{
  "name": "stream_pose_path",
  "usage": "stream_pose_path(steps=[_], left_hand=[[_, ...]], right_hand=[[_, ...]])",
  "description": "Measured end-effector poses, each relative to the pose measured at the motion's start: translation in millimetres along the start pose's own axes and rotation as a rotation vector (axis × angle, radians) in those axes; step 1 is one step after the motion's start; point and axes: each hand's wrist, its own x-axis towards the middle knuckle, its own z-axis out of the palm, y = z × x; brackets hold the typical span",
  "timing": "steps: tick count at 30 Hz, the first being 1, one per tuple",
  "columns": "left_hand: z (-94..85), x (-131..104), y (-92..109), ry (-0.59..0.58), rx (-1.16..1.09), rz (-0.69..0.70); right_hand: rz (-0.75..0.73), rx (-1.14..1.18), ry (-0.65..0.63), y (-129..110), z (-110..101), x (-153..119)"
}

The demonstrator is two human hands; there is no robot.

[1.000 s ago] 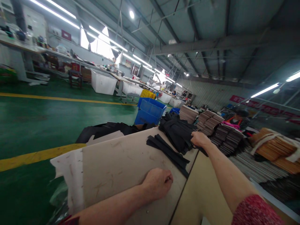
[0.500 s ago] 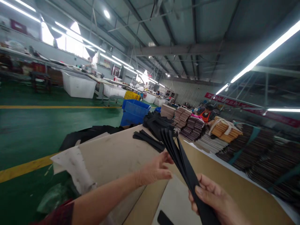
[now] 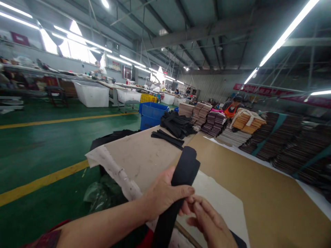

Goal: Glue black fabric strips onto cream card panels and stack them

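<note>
My left hand (image 3: 165, 194) is wrapped round a bundle of flat black strips (image 3: 185, 165), its thumb lying across the front. The strips slant up and away, with rounded, slightly staggered far ends. Beside the left thumb is my right hand (image 3: 210, 220), thumb and fingers pinched together close to the bundle's right edge; whatever lies between those fingertips is hidden. A pale sheet (image 3: 224, 193) lies beneath the hands on the tabletop. Part of a black piece (image 3: 238, 240) shows by my right wrist.
Farther along the table (image 3: 139, 155) lie a few loose black strips (image 3: 167, 137) and a heap of black strips (image 3: 178, 124). A blue bin (image 3: 152, 117) stands behind. Stacked bundles (image 3: 212, 122) line the right, where a person in an orange apron (image 3: 230, 110) is.
The bundle has passed from my right hand into my left, and its fanned ends now lie closer together. My right hand has moved to the bundle's edge. The view has shifted slightly.
</note>
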Motion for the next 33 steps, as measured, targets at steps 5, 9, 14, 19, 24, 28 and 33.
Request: stream_pose_path(steps=[5,9,14,19,24,28,33], left_hand=[[8.2,-11,-21,-0.051,-0.038,-0.068],[18.8,-16,-36,-0.017,-0.076,-0.145],[24.7,-19,-45,0.043,-0.070,-0.217],[24.8,-24,-51,0.008,-0.207,-0.208],[22.7,-27,-56,0.018,-0.244,-0.214],[22.8,-30,-58,0.007,-0.203,-0.213],[27.1,-35,-65,0.002,-0.214,-0.211]], right_hand=[[-0.085,0.115,0.088,-14,-6,-2],[-0.074,0.189,0.144,-13,-5,0],[-0.017,0.242,0.060,-10,-8,-2],[-0.040,0.235,0.158,-8,-11,-3],[-0.049,0.223,0.205,-2,-10,-3],[-0.039,0.276,0.152,-8,-5,-7],[-0.042,0.220,0.129,-14,-5,-10]])
